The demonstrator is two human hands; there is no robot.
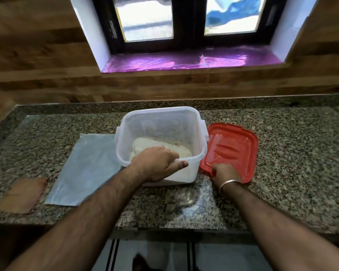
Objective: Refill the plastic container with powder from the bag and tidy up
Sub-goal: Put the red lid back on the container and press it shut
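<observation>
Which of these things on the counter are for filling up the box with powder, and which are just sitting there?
For the job:
plastic container, with powder inside
red lid, gripped by the right hand
silver bag, lying flat
left hand, holding the container's rim

Just lying about:
brown cloth

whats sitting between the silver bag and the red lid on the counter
In the head view, the clear plastic container with white powder stands between the silver bag and the red lid; the left hand grips its near rim.
</observation>
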